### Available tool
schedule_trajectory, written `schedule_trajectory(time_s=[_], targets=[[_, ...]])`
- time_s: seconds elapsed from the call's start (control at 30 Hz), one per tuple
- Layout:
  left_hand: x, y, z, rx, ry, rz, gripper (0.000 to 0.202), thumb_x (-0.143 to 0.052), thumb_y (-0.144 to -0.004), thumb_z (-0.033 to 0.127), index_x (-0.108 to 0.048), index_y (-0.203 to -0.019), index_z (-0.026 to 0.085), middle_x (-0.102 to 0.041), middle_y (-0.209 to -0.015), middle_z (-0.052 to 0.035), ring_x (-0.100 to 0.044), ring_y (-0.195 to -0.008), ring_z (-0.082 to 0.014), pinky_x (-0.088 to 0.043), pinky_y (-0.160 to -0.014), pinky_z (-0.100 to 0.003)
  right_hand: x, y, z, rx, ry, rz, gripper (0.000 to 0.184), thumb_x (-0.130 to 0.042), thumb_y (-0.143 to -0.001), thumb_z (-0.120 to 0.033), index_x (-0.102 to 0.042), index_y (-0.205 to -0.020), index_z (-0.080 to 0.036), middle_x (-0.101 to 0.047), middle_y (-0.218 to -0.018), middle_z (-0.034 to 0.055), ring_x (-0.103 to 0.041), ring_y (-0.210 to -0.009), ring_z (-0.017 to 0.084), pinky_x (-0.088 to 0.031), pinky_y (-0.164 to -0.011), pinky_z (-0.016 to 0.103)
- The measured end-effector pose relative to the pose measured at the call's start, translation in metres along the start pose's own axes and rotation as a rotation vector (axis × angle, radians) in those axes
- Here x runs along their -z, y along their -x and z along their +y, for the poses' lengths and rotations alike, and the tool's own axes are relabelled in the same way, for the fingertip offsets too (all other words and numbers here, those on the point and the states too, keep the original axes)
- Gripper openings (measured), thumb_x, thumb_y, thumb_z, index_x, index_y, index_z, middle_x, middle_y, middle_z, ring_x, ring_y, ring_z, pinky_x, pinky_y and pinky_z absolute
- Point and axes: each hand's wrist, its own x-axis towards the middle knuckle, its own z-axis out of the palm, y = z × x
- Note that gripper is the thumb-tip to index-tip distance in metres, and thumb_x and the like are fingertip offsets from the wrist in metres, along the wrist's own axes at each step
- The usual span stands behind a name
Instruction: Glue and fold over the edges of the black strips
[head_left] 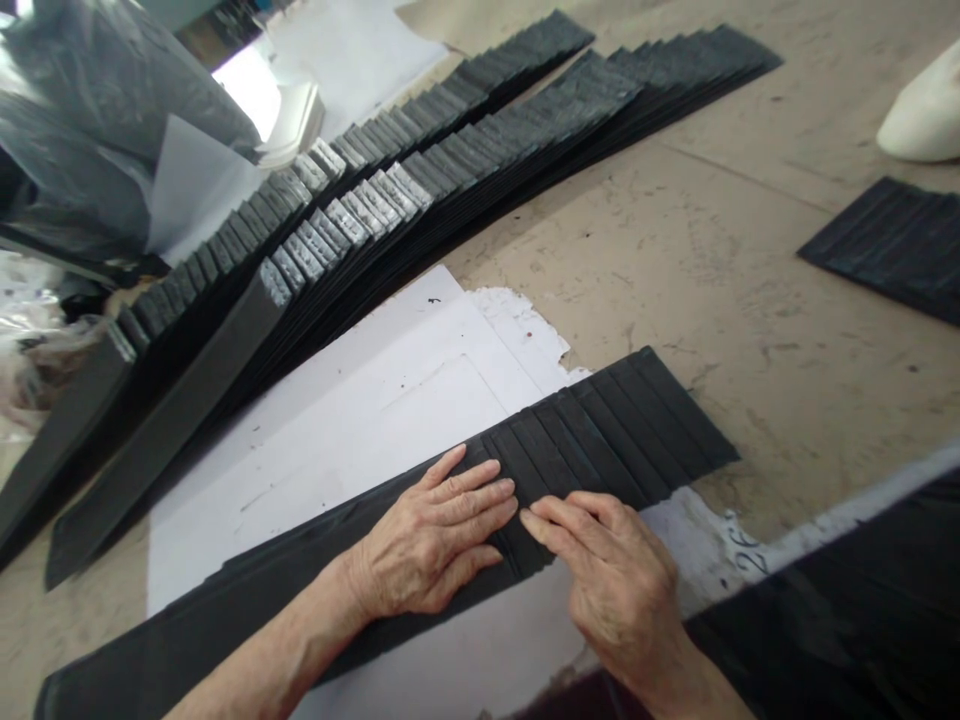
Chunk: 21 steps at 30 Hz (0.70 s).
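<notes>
A long black strip (247, 590), looking like sheet material, lies slantwise in front of me. Its right part is a band of overlapping pieces (600, 420) with parallel edges. My left hand (442, 535) rests flat on the strip, fingers stretched to the right, pressing nothing but its surface. Just right of those fingertips, my right hand (611, 570) is closed, thumb and index finger pinched together against the strip by one of the edges. Whatever sits in that pinch is too small or hidden to make out. White paper (352, 420) lies beneath the strip.
Two long rows of overlapped black strips (480, 190) with greyish ends run across the table (720, 220) at the back left. Another black piece (892, 245) lies at right, below a pale rounded object (926, 110). Plastic bags (112, 100) stand at the far left.
</notes>
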Motion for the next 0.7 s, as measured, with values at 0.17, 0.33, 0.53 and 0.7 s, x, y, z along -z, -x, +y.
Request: schedule_trajectory(time_s=[0.17, 0.33, 0.53, 0.7], targets=[[0.001, 0.007, -0.001, -0.015, -0.013, -0.009, 0.042, -0.044, -0.088, 0.026, -0.043, -0.128, 0.012, -0.048, -0.134, -0.0054, -0.027, -0.134, -0.0203, -0.015, -0.115, -0.045, 0.0, 0.001, 0.0, -0.001, 0.024, -0.016, 0.036, -0.038, -0.083, 0.0, -0.069, -0.088, -0.018, -0.069, -0.089, -0.0003, -0.052, -0.083, 0.014, -0.041, -0.074, 0.027], [0.002, 0.009, -0.003, -0.017, -0.011, -0.005, 0.042, -0.045, -0.089, 0.028, -0.044, -0.128, 0.012, -0.047, -0.135, -0.0042, -0.026, -0.135, -0.0193, -0.01, -0.116, -0.043, 0.001, 0.0, -0.007, 0.018, 0.081, -0.037, 0.035, -0.038, -0.082, 0.0, -0.068, -0.09, -0.017, -0.069, -0.09, 0.0009, -0.051, -0.083, 0.016, -0.039, -0.074, 0.029], [0.001, 0.01, -0.004, 0.007, 0.031, -0.013, 0.045, -0.045, -0.089, 0.031, -0.041, -0.129, 0.012, -0.046, -0.136, -0.0066, -0.027, -0.135, -0.0196, -0.016, -0.115, -0.045, -0.006, 0.006, -0.017, 0.126, 0.126, -0.1, 0.033, -0.037, -0.084, -0.002, -0.066, -0.098, -0.011, -0.067, -0.094, 0.0068, -0.052, -0.089, 0.019, -0.039, -0.078, 0.033], [0.001, 0.012, -0.003, 0.014, 0.041, 0.04, 0.043, -0.047, -0.087, 0.029, -0.044, -0.126, 0.012, -0.048, -0.133, -0.0109, -0.029, -0.133, -0.0228, -0.023, -0.113, -0.048, -0.011, 0.01, -0.013, 0.089, 0.084, -0.109, 0.036, -0.037, -0.083, -0.001, -0.067, -0.097, -0.016, -0.067, -0.095, 0.0047, -0.052, -0.09, 0.018, -0.04, -0.078, 0.033]])
